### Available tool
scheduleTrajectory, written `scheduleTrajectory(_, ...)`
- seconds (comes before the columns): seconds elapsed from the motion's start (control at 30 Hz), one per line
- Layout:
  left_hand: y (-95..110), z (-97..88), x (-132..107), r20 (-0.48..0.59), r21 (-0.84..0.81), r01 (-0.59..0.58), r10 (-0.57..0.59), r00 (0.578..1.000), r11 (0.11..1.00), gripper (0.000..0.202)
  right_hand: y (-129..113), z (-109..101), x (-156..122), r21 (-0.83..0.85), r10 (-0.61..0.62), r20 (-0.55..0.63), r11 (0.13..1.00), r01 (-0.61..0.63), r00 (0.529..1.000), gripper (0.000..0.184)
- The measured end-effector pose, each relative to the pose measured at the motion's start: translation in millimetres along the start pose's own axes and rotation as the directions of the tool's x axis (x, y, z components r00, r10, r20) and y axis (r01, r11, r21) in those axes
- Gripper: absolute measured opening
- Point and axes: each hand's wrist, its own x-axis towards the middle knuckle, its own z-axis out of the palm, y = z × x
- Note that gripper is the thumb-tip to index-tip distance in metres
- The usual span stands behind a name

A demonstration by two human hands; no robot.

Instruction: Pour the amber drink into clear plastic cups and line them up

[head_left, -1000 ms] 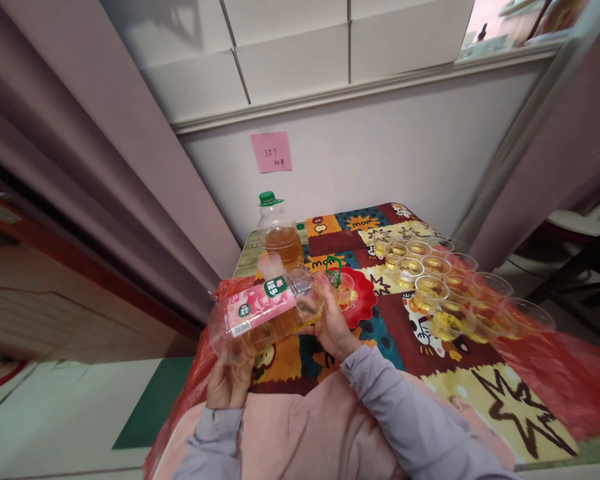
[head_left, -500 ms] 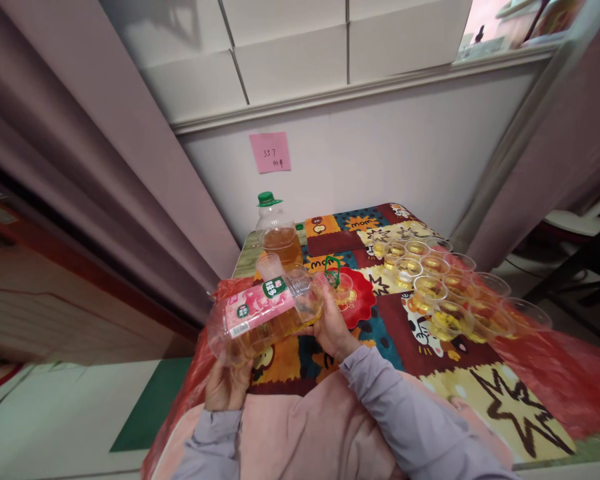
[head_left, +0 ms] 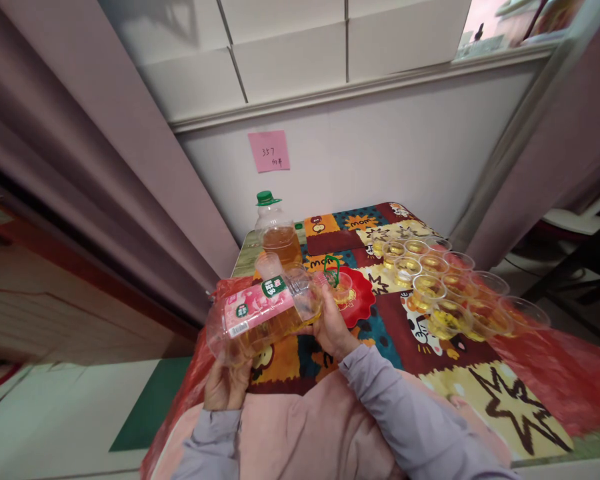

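Note:
A large clear bottle (head_left: 257,310) with a pink label and amber drink inside lies tilted nearly sideways between my hands, its neck toward the right. My left hand (head_left: 227,385) supports its base from below. My right hand (head_left: 333,327) grips it near the neck, where a green plastic handle ring (head_left: 331,270) hangs. Beyond the neck, a clear plastic cup (head_left: 341,288) with some yellow liquid stands on a red scalloped plate (head_left: 364,303). Whether liquid is flowing from the mouth I cannot tell.
A second bottle (head_left: 279,237) with a green cap stands upright at the back left. Behind my bottle is a stack of clear cups (head_left: 267,265). Several filled cups (head_left: 429,291) stand in rows on the right of the patterned mat (head_left: 395,340). Red plastic film (head_left: 570,373) covers the table's side.
Both hands keep the bottle in almost the same tilted pose. The whole view has shifted very slightly.

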Motion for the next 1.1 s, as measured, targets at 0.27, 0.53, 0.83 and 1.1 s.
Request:
scheduleTrajectory(0.27,5.0,8.2,-4.3,-0.293,0.095,0.03,-0.001,0.956,0.995,0.058,1.2,-2.6,1.0,-0.004,-0.004,0.018,1.0,0.005,1.0,0.058)
scheduleTrajectory(0.53,2.3,-7.0,-1.1,0.002,-0.024,0.014,-0.014,1.0,1.0,0.07,2.0,-2.9,1.6,-0.002,0.005,0.003,1.0,-0.005,1.0,0.059)
scheduleTrajectory(0.83,5.6,-7.1,-0.8,0.012,-0.063,0.033,-0.032,0.999,0.997,0.075,1.0,-1.5,0.7,-0.006,0.004,-0.01,1.0,-0.004,1.0,0.059)
scheduleTrajectory(1.1,0.6,6.8,-4.2,-0.174,0.016,-0.003,0.006,0.985,1.0,0.069,2.3,-3.1,1.5,0.007,0.004,-0.006,1.0,-0.004,1.0,0.057)
